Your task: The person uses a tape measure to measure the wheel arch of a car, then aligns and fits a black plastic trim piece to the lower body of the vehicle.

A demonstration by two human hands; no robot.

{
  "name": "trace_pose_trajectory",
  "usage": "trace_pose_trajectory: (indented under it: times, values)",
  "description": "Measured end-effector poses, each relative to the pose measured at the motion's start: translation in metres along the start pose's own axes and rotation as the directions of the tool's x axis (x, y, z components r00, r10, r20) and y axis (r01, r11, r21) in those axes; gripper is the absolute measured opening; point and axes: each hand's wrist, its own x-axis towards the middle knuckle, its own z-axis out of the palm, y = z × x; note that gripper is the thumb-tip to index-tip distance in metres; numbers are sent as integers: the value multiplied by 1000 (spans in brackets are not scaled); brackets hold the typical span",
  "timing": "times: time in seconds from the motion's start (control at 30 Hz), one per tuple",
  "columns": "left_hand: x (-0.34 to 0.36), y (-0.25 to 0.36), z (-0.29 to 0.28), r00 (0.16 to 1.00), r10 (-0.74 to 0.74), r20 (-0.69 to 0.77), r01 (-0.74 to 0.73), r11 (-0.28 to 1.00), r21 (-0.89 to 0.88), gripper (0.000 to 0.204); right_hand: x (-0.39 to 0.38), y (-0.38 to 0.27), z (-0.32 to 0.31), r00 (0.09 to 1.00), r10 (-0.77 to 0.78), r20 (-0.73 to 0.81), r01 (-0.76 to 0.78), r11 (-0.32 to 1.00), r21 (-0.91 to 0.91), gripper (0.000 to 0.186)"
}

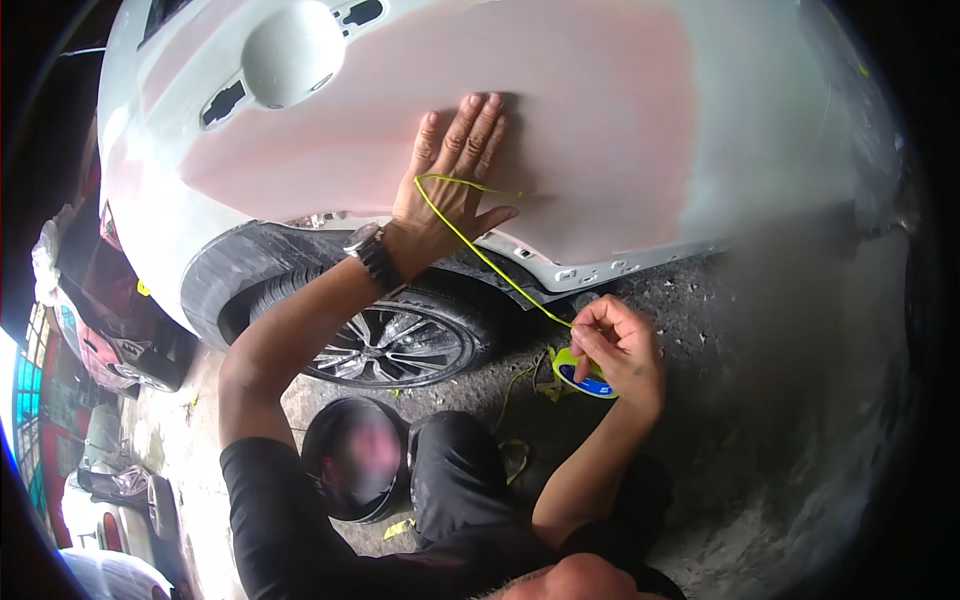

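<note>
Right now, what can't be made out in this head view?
In the head view:
Left hand: palm hidden against the car panel.
Yellow-and-blue roll: partly covered by the right hand.
Wheel: partly behind the left forearm.
Round black container: contents blurred.

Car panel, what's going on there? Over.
Left grip open, flat on car panel. Right grip pinching yellow-green strand. Strand crosses back of left grip.
</note>
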Motion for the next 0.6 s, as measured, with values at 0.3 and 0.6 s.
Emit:
trace_pose_trajectory:
  times: [0.3,0.6]
  values:
    - [-63,7,30,987,17,160,-33,995,99,104,-2,4,-3,1000,2,-21,-1,1000,26,2]
    - [1,-9,-4,996,-30,-81,28,999,-29,107,-2,-2,6,1000,7,8,-7,1000,10,3]
